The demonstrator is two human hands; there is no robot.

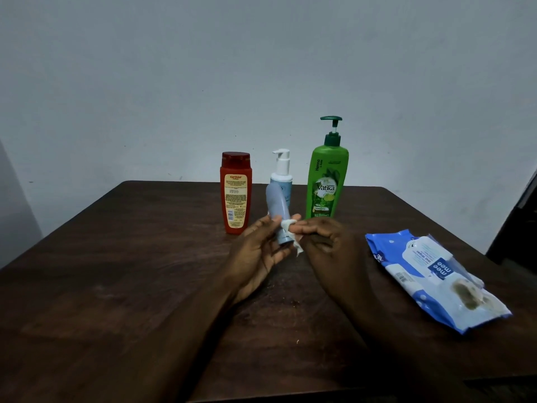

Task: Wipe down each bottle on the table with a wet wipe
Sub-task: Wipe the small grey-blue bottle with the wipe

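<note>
Fingers of left hand curled round grey bottle, held tilted above table; right hand pinched white wipe against its lower end. Wipes pack lay at right. Behind stood red bottle, white pump bottle, green pump bottle.

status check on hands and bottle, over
Left hand grips small grey-blue plastic bottle, tilted. Right hand pinches white wet wipe against its lower end. Nothing in the way.
</note>
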